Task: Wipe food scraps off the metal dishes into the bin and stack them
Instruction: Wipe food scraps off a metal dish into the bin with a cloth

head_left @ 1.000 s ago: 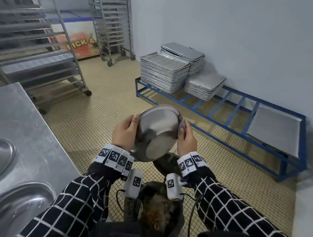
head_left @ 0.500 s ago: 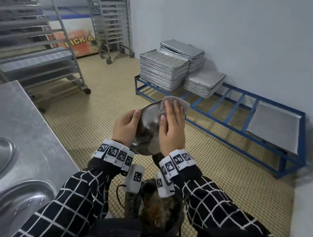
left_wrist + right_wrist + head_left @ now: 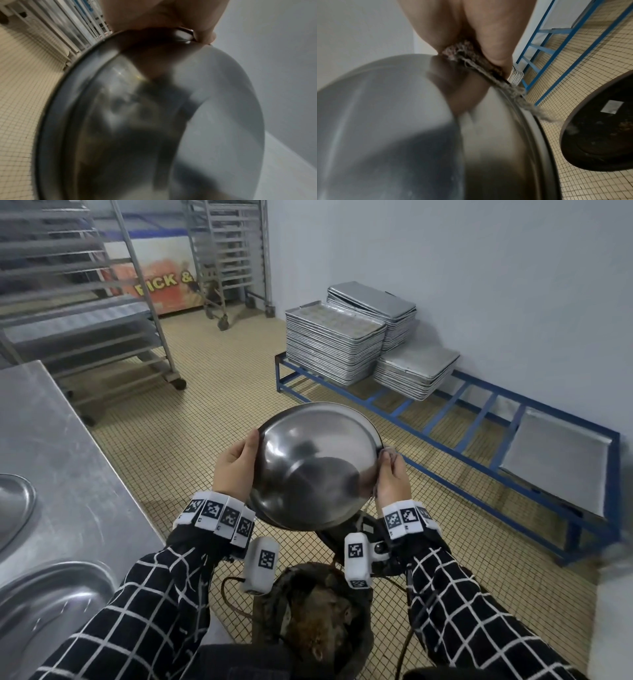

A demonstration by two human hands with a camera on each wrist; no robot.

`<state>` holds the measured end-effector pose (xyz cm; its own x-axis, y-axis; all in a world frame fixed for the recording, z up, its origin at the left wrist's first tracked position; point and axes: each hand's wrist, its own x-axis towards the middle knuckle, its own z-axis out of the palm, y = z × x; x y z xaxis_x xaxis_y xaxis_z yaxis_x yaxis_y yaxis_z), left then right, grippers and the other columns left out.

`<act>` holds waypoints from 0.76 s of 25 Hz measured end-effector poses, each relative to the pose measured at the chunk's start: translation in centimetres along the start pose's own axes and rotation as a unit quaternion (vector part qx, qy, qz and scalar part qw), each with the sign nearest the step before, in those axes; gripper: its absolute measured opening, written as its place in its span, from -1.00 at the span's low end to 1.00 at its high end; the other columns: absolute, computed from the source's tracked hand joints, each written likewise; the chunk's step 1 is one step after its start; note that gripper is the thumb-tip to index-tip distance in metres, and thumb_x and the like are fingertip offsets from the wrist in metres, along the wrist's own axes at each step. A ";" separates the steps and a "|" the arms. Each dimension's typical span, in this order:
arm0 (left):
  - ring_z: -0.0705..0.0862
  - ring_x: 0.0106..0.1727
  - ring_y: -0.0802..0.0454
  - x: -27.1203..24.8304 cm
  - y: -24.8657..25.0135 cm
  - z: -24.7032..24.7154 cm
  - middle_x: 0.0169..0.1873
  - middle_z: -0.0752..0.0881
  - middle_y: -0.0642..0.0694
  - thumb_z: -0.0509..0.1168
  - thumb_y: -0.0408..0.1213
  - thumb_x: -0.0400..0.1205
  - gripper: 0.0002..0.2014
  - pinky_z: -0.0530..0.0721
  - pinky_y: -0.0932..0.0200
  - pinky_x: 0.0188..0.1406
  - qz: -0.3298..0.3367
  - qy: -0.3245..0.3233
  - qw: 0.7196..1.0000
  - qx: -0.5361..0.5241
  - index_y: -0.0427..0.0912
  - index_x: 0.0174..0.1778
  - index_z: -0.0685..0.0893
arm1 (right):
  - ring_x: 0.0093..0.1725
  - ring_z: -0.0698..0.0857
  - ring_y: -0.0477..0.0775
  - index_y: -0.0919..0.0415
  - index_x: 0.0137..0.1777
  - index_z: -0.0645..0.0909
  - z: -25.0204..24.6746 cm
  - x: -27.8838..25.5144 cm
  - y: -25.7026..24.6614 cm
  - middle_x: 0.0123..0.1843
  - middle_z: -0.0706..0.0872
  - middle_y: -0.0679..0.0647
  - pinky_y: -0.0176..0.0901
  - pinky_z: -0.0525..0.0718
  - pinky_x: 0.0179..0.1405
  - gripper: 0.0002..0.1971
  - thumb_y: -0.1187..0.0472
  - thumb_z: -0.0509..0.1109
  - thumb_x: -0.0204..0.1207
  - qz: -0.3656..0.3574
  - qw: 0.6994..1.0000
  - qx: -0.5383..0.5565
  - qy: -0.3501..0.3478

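Note:
I hold a round metal dish (image 3: 318,467) tilted on edge above the dark bin (image 3: 366,635), its rounded underside toward me. My left hand (image 3: 236,467) grips the left rim, thumb over the edge; the left wrist view shows the left hand (image 3: 154,12) on the dish (image 3: 154,121). My right hand (image 3: 392,481) pinches a frayed grey-brown cloth (image 3: 390,451) against the right rim. The right wrist view shows the right hand (image 3: 488,27) squeezing the cloth (image 3: 465,54) on the dish (image 3: 393,121). Brown food scraps lie in the bin.
A steel table (image 3: 51,440) at my left carries two more metal dishes (image 3: 51,604). A dark round lid (image 3: 599,135) stands beside the bin. Tray stacks (image 3: 335,344) sit on a blue floor rack (image 3: 479,419) by the wall. Wheeled racks (image 3: 102,302) stand behind.
My right hand, flat with the cloth across the dish half a second ago, has slid to the right rim. The dish has risen and turned more toward me.

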<state>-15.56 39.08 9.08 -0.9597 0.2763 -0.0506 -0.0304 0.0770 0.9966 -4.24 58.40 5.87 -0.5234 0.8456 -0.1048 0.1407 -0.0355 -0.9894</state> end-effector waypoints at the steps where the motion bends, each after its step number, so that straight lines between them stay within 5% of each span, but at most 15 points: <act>1: 0.71 -0.15 0.01 0.1 -0.4 -0.1 -0.17 0.76 -0.10 0.13 0.12 0.67 -0.58 0.65 0.17 -0.16 -0.007 -0.002 1.000 0.004 -0.13 0.01 0.74 | -0.13 0.60 -0.16 0.11 0.16 0.55 -0.1 0.3 0.2 -0.13 0.63 -0.14 -0.28 0.47 -0.21 -0.75 0.01 0.12 0.72 -0.017 1.000 -0.007 0.008; 6: 0.66 0.02 0.10 0.2 -1.3 -0.5 0.06 0.69 0.00 0.14 0.03 0.70 -0.67 0.64 0.28 -0.12 0.038 -0.051 0.993 0.101 -0.06 0.25 0.59 | -0.14 0.61 -0.01 0.12 0.12 0.53 -0.9 1.5 -1.1 -0.06 0.68 0.02 -0.17 0.48 -0.18 -0.75 -0.01 0.13 0.71 -0.125 0.986 -0.113 -0.011; 10: 0.66 0.12 0.10 -0.1 -0.9 0.2 0.15 0.67 0.09 0.25 0.01 0.64 -0.70 0.70 0.15 0.00 0.055 -0.125 0.983 0.119 0.11 0.29 0.58 | -0.07 0.61 -0.01 0.23 0.15 0.51 -0.6 0.9 -4.1 -0.02 0.64 0.02 -0.36 0.49 -0.25 -0.80 0.12 0.19 0.69 -0.245 0.913 -0.292 -0.144; 15: 0.65 -0.19 0.14 -0.6 -0.2 1.3 -0.27 0.71 0.09 0.26 0.03 0.64 -0.80 0.52 0.22 -0.23 0.152 -0.119 0.938 0.288 0.01 -0.09 0.68 | 0.12 0.59 0.10 0.20 0.22 0.54 2.5 -0.5 -5.0 0.11 0.65 0.11 0.12 0.58 0.20 -0.79 0.17 0.23 0.65 -0.360 0.821 -0.386 -0.217; 19: 0.63 -0.28 0.00 -0.1 -0.2 0.9 -0.38 0.69 -0.03 0.25 -0.01 0.66 -0.72 0.56 0.08 -0.25 0.137 -0.072 0.950 0.271 -0.08 -0.26 0.68 | 0.29 0.50 0.17 0.09 0.38 0.50 3.8 -1.8 -3.7 0.29 0.57 0.13 0.25 0.49 0.32 -0.66 0.12 0.19 0.62 -0.405 0.822 -0.373 -0.147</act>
<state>-15.22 39.86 8.86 -0.8613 0.4825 0.1593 0.4014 0.4538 0.7956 -6.98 55.01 9.39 -0.8647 0.2612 0.4291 0.0643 0.9047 -0.4211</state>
